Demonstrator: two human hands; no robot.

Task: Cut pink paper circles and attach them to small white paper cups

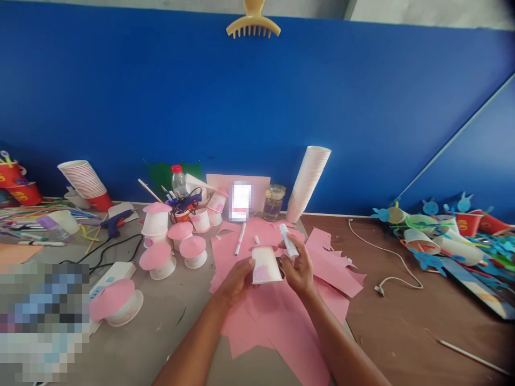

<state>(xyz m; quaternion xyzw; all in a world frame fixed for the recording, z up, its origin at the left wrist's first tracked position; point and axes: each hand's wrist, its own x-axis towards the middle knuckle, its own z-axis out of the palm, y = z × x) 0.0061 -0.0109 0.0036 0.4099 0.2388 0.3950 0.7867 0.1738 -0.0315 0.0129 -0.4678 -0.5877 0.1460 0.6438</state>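
Observation:
My left hand (238, 280) grips a white paper cup (266, 268) by its left side; the cup is upside down, its wide rim lowest, with a pink patch on its wall. Held in my right hand (298, 268) is a white glue stick (288, 241), tilted, just right of the cup. A small dark thing shows between the right fingers and the cup; I cannot make it out. Beneath both hands lie overlapping sheets of pink paper (277, 321). A white pen (240, 239) and a small white cap (257, 239) rest on the paper beyond the cup.
Several cups with pink paper tops (157, 257) stand at left, near a power strip (112, 279) and a glue gun (116, 221). Behind are a phone (241, 201), a glass jar (273, 202) and a leaning cup stack (309, 182). A white cable (396, 252) lies right.

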